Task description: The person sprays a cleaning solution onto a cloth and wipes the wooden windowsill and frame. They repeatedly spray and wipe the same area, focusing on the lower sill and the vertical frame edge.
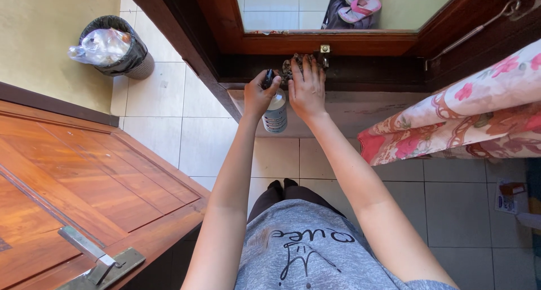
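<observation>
Left hand (258, 96) is gripping a spray bottle (275, 111), fingers clenched; right hand (307, 87) is pressing a rag (298, 62) flat, fingers spread, both arms outstretched.

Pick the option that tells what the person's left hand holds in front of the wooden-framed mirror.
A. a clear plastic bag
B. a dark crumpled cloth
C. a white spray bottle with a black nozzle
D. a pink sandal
C: the left hand grips the white spray bottle with a black nozzle, while the right hand presses the dark crumpled cloth on the wooden mirror frame.
</observation>
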